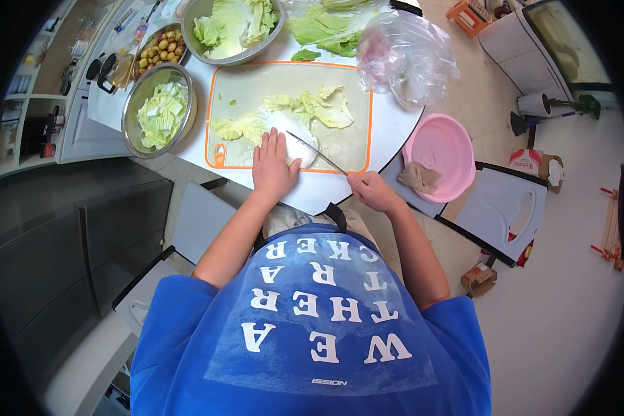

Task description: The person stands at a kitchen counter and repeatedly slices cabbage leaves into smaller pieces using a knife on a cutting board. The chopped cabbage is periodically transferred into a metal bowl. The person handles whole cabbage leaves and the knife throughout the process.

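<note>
Napa cabbage leaves (338, 115) lie spread over a pale cutting board (234, 153) with an orange rim. My left hand (275, 167) presses flat on the white stem part of the leaves, its fingers pointing up the board. My right hand (373, 190) grips the handle of a kitchen knife (320, 154); the blade slants to the upper left across the white stem, close to my left hand. Left of the board, a steel bowl (187, 132) holds cut cabbage pieces (162, 113). Larger leaves (234, 26) fill a grey basin (229, 60) beyond the board.
More cabbage leaves (326, 28) and a clear plastic bag (413, 60) lie at the table's far right. A bowl of small round fruit (161, 50) stands at the back left. A pink basin (450, 151) with a brown cloth (421, 177) sits on a chair to the right.
</note>
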`<state>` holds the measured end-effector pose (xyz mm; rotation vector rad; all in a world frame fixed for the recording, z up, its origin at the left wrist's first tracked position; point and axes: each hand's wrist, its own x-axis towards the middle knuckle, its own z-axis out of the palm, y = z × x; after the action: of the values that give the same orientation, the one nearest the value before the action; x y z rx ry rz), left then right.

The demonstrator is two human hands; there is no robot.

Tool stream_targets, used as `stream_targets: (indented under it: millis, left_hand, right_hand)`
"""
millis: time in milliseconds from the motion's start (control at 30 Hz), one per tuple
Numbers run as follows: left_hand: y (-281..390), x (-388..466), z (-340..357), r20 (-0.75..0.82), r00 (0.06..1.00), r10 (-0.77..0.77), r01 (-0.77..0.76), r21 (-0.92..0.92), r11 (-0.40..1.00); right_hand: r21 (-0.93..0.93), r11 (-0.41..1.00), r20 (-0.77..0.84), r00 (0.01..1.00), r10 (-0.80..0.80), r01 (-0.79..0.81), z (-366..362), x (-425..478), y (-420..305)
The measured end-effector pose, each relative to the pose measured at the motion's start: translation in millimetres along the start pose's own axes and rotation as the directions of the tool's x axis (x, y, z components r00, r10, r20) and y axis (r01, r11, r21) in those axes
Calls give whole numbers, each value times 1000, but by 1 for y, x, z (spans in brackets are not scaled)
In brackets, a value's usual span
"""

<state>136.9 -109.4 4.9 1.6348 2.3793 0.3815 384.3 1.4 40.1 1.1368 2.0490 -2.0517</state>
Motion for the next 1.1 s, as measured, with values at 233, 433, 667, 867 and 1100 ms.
stream_targets:
  millis: [233, 433, 667, 867, 1100]
  left_hand:
    - [8, -4, 20, -27, 995, -98, 98, 3, 995]
    - [17, 0, 19, -19, 990, -138, 139, 75, 987]
    - [18, 5, 12, 81, 984, -159, 155, 55, 986]
    - [19, 2, 9, 77, 984, -160, 158, 43, 987]
    - [15, -2, 17, -19, 991, -136, 136, -2, 991]
  right_hand:
    - [-70, 998, -35, 999, 7, -9, 7, 2, -5]
    - [-201, 979, 11, 1000, 12, -10, 2, 4, -13]
    - [-229, 973, -31, 999, 21, -28, 8, 7, -15]
    - [-259, 962, -47, 996, 73, -83, 7, 8, -7]
    - [-245, 965, -88, 993, 77, -97, 18, 16, -19]
